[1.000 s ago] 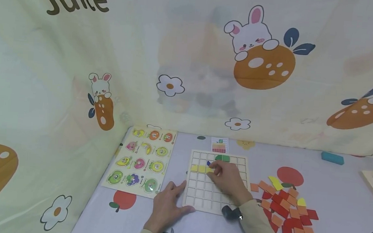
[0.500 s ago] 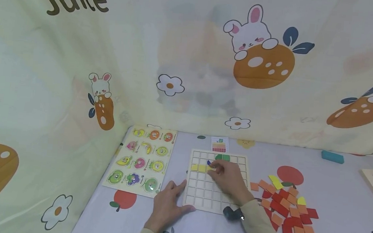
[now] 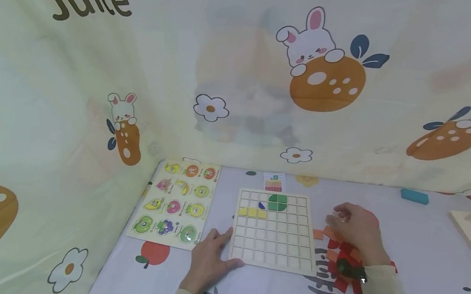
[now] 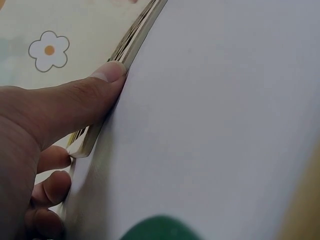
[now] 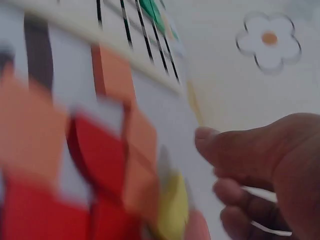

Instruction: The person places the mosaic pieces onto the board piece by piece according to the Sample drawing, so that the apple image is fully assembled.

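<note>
A pale wooden grid board (image 3: 271,246) lies on the table in the head view. In its cells sit several green pieces (image 3: 277,203) forming a rounded shape, a small blue piece (image 3: 262,205) and a row of yellow squares (image 3: 252,212). My left hand (image 3: 208,259) holds the board's near left corner, thumb against the front edge (image 4: 134,55) and fingers along the left side. Right of the board, my right hand (image 3: 355,228) hovers over a pile of red pieces (image 3: 342,284) and orange pieces (image 5: 116,75). Its fingers are loosely bent with nothing between them. A yellow piece (image 5: 172,207) lies below them.
Left of the board lies a fruit picture board (image 3: 174,207). A small pattern card (image 3: 274,182) sits behind the grid. Farther right are a teal block (image 3: 415,196) and a pale wooden object (image 3: 467,232). A printed curtain (image 3: 241,73) rises behind the table.
My right hand has left the board and moved right over the loose pieces. More green pieces and the blue piece now show uncovered in the grid. My left hand stays at the corner.
</note>
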Motion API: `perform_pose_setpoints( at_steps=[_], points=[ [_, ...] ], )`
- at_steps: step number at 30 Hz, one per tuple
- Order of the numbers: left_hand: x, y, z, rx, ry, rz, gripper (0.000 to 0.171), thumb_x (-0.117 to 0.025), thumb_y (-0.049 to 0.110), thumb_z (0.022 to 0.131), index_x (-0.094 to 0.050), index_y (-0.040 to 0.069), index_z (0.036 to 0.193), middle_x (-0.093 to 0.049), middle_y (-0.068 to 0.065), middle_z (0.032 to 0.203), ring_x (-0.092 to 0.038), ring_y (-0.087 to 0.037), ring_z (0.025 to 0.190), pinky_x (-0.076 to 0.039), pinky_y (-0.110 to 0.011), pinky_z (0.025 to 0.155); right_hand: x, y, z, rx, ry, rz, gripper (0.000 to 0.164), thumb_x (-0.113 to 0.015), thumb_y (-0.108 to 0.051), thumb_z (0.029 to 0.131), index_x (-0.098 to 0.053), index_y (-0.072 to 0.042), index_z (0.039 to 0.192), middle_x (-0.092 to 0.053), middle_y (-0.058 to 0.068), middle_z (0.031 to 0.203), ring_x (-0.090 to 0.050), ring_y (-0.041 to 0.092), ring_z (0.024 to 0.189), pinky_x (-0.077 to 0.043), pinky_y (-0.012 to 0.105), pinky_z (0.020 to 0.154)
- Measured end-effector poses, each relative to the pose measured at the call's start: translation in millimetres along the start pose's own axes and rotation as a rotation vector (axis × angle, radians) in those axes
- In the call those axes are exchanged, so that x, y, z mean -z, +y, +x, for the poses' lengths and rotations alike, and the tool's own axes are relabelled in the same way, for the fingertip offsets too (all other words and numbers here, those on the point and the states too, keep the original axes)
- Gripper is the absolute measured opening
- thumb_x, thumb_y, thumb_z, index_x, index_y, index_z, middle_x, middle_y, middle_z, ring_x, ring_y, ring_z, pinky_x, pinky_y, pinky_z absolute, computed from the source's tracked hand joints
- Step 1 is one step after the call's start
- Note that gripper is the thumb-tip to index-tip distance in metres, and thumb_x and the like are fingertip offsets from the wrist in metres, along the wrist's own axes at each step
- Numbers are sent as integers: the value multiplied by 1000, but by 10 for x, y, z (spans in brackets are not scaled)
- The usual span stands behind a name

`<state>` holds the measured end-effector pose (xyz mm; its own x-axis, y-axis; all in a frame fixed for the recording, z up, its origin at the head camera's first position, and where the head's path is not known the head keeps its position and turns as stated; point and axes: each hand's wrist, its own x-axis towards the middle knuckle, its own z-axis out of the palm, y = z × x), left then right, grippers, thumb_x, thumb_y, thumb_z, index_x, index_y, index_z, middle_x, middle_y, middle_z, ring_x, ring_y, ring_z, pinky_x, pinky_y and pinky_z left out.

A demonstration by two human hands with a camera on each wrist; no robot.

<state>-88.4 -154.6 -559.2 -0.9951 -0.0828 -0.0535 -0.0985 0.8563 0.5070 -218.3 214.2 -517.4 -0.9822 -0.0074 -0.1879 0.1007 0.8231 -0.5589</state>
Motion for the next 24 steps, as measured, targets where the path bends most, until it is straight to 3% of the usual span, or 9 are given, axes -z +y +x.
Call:
perform_pose_setpoints(
  at_steps=[3, 6, 9, 14, 24],
  points=[
    [4, -7, 0, 3, 3, -7, 98, -91, 65, 69, -58, 29, 153, -43, 9, 91, -39, -7, 75, -32, -21, 63, 107, 175, -26, -15, -5, -36, 66, -85, -41, 87, -62, 1, 133, -67, 28, 123, -60, 41, 100, -57, 57, 84],
    [0, -8, -1, 2, 7, -10, 97, -91, 65, 69, -58, 29, 153, -43, 9, 91, -39, -7, 75, -32, -21, 63, 118, 280, -33, 14, -3, -59, 62, -88, -38, 86, -63, 1, 127, -69, 26, 116, -61, 38, 95, -59, 52, 79],
    [-4, -2, 3, 0, 8, -9, 97, -91, 65, 69, -58, 29, 153, -43, 9, 91, -39, -8, 74, -31, -21, 62, 92, 321, -34, 38, 11, -57, 56, -89, -34, 85, -65, 1, 122, -69, 25, 110, -62, 35, 91, -59, 46, 74],
    [-3, 3, 5, -1, 12, -11, 97, -91, 65, 69, -58, 29, 153, -43, 8, 90, -38, -8, 73, -31, -21, 62, 62, 290, -24, 70, 23, -66, 49, -87, -29, 87, -68, 3, 119, -69, 24, 108, -60, 36, 92, -59, 49, 75],
    [-7, 0, -12, -15, 38, -13, 96, -92, 64, 68, -61, 27, 151, -42, 8, 89, -38, -8, 73, -29, -21, 62, -63, 244, -39, 89, 31, -55, 55, -80, -22, 95, -61, 6, 138, -64, 29, 130, -58, 43, 107, -56, 61, 96]
  ],
)
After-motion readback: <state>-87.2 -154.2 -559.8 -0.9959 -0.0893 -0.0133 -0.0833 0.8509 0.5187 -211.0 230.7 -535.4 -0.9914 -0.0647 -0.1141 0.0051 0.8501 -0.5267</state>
